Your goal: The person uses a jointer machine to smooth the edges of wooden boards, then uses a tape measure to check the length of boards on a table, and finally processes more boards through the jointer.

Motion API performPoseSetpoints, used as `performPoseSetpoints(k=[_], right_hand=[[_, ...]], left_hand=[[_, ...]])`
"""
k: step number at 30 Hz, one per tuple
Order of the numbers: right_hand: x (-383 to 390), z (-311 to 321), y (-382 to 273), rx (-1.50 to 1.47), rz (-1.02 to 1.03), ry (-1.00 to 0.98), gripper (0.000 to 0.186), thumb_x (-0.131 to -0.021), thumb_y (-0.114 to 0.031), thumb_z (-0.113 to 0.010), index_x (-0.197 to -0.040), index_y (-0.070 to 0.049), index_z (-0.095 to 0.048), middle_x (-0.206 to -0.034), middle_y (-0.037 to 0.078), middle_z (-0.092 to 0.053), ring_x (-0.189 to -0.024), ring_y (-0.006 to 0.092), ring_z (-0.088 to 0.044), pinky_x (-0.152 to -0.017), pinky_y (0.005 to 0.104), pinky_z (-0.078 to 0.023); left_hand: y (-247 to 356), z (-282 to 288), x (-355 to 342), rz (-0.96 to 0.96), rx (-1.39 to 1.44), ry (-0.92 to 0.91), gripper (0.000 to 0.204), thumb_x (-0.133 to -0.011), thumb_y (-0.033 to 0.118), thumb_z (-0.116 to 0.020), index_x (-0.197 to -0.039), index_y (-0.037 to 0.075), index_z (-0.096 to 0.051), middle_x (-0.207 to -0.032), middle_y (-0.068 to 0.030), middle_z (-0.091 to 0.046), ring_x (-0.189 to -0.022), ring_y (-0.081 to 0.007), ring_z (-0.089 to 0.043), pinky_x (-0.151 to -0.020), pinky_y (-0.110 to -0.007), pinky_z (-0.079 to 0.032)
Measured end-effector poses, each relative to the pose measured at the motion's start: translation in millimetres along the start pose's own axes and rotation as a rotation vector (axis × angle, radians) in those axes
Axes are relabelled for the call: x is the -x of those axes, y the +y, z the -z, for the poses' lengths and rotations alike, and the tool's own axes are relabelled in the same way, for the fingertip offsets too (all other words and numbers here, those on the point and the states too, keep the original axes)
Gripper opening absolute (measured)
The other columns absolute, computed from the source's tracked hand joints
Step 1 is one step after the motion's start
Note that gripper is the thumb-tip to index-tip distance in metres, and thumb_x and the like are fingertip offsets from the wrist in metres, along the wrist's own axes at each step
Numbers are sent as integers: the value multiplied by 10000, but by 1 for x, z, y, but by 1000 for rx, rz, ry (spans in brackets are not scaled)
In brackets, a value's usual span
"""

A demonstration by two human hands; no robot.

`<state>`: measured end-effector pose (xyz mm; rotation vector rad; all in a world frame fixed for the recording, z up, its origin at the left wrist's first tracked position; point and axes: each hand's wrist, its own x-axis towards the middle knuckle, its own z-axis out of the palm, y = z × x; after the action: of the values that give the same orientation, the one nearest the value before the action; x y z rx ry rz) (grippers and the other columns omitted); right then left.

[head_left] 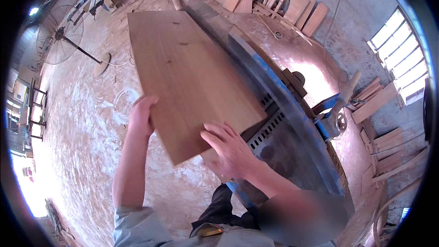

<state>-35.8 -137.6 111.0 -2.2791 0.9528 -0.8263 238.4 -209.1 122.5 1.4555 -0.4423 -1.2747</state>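
A wide wooden board (192, 73) with a few dark knots lies at a slant, partly over the metal table of a woodworking machine (292, 155) and partly beyond its left side. My left hand (144, 112) is closed round the board's left edge, close to its near end. At the near end my right hand (228, 148) grips the edge, fingers on the top face; its thumb is hidden. Just under that hand a small strip of pale wood shows, and I cannot tell what it belongs to.
A long fence (274, 75) runs along the machine, with a handwheel (341, 121) to its right. Wood pieces (297, 9) lean on the far wall, and more planks (375, 103) stand at the right. A pedestal fan (60, 33) stands on the floor at far left.
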Motion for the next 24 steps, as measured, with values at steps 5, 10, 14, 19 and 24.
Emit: performPoseSetpoints(k=[5,10,14,19,24], right_hand=[[45,56,-8,308,-404,-78,673,-816,-354,-728,-1270,72,-472,-1378,251,-419,-1324,389,-375,-1085,479,-329],[56,36,29,-794,-1097,-354,573,-917,-343,-623,-1272,91,-507,-1247,204,-571,-1171,260,-531,-987,385,-409],[74,-14,25,-883,-1213,-234,445,-952,-312,-576,-1184,68,-583,-1153,104,-643,-1039,195,-598,-896,346,-446],[102,-38,-6,-584,-1027,-143,395,-926,-298,-580,-1030,79,-628,-961,194,-685,-902,297,-657,-762,398,-470],[169,-17,-91,-292,-841,-32,358,-916,-282,-588,-800,54,-549,-737,291,-584,-734,446,-623,-602,460,-461]], left_hand=[[-8,123,88,5,-27,91,331,-819,93,-519,-1111,-46,-591,-982,-147,-649,-863,-250,-650,-763,-384,-545],[-29,170,137,114,19,65,296,-811,117,-550,-1061,-31,-607,-985,-138,-651,-852,-247,-650,-766,-390,-548],[-61,190,144,300,73,50,287,-875,183,-573,-1071,-24,-611,-1000,-127,-653,-874,-254,-646,-774,-400,-546],[-145,215,142,271,14,385,385,-951,367,-557,-1116,25,-619,-1067,-104,-663,-955,-248,-634,-801,-399,-536],[-255,253,176,237,155,284,611,-969,490,-468,-1344,7,-479,-1315,-139,-551,-1187,-263,-532,-1043,-405,-405]])
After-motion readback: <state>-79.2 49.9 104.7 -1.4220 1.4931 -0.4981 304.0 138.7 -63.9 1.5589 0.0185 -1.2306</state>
